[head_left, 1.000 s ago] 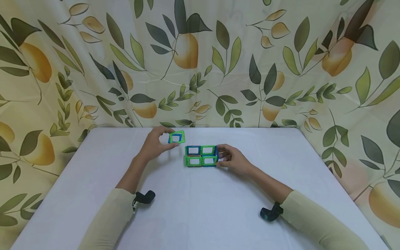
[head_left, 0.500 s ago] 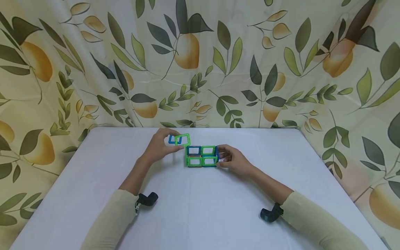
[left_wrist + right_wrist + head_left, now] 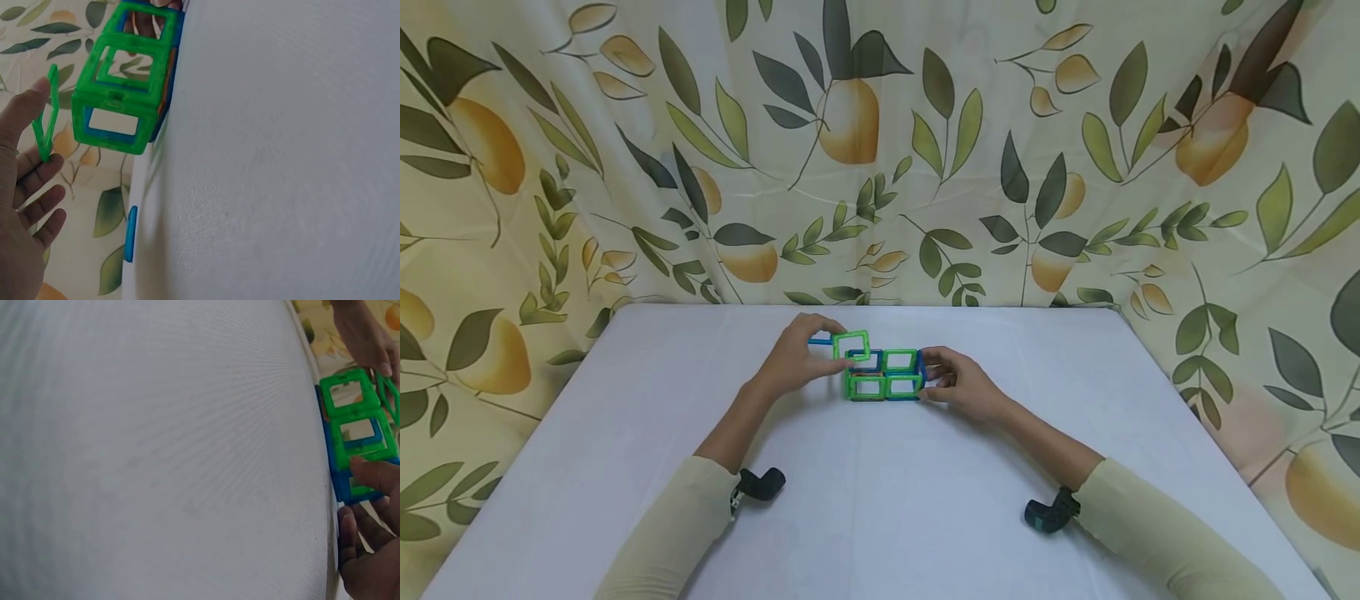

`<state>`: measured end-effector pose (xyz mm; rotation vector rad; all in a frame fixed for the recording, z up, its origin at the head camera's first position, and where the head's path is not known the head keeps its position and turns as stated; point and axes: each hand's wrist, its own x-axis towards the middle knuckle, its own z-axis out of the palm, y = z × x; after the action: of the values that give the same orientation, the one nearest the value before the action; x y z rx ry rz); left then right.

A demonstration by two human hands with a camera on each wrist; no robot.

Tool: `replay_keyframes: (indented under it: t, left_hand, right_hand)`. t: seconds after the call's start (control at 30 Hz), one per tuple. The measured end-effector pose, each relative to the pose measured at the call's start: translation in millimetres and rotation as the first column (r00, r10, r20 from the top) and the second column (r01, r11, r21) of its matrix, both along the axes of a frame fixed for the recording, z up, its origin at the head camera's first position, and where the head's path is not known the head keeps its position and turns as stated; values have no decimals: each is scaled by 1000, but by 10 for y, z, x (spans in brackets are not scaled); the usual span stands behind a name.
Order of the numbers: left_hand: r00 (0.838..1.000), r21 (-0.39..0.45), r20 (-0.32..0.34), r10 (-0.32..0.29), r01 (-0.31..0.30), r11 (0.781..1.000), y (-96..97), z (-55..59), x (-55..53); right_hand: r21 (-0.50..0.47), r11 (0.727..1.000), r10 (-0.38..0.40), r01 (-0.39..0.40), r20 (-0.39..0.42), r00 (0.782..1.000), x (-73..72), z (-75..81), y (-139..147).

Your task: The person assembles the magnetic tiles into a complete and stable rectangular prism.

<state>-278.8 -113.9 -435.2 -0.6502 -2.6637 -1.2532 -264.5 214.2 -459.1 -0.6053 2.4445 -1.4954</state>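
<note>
My left hand pinches a green square magnetic tile between thumb and fingers, over the back left corner of a tile structure. That structure, two cells wide and made of green and blue magnetic tiles, rests on the table. My right hand grips its right end, with the thumb on a front tile in the right wrist view. In the left wrist view the held tile is tilted, apart from the structure's green end. A blue tile lies behind my left hand, mostly hidden.
A white cloth covers the table, whose back edge runs close behind the tiles. Beyond it hangs a curtain printed with leaves and fruit. A black wrist camera is on the left forearm, another on the right.
My left hand has moved right and toward the structure with the green tile, away from the blue tile, which stays on the table. My right hand has kept its place.
</note>
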Motion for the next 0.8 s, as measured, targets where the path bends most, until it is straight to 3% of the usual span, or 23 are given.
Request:
replay_keyframes:
  t: [0.33,0.8]
  left_hand:
    - [998,-25,-46,-36,34,999,71,-22,-3]
    - [998,-37,-36,-59,58,998,159,-3,23]
  right_hand:
    - [1,1000,0,0,2,1000,2,8,0]
    - [-9,1000,3,-3,-12,1000,-17,-19,15]
